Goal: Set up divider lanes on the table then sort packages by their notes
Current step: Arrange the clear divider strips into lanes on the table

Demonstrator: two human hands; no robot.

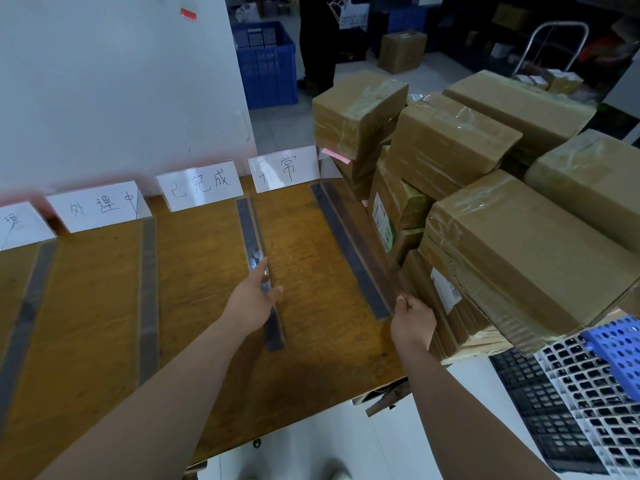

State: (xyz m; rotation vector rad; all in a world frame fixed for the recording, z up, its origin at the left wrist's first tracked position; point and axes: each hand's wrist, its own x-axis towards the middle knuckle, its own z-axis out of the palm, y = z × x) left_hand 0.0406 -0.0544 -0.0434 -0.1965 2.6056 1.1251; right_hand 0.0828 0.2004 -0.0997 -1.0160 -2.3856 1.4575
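Several clear divider strips with dark bases lie lengthwise on the wooden table [194, 271]. My left hand [254, 299] rests with straight fingers on the third divider [250, 237]. My right hand [412, 318] pinches the near end of the rightmost divider [346, 244], which stands beside the stacked packages. Two more dividers [149, 289] [27, 306] lie to the left. White handwritten lane signs [201, 185] [285, 168] [98, 207] stand along the table's far edge. Brown taped packages [512, 244] [446, 143] are piled at the right.
A white wall rises behind the signs. Blue, white and black plastic crates [588, 382] sit at the lower right. A blue crate [266, 60], a cardboard box [401, 51], a trolley handle [550, 43] and a standing person [318, 43] are on the floor beyond.
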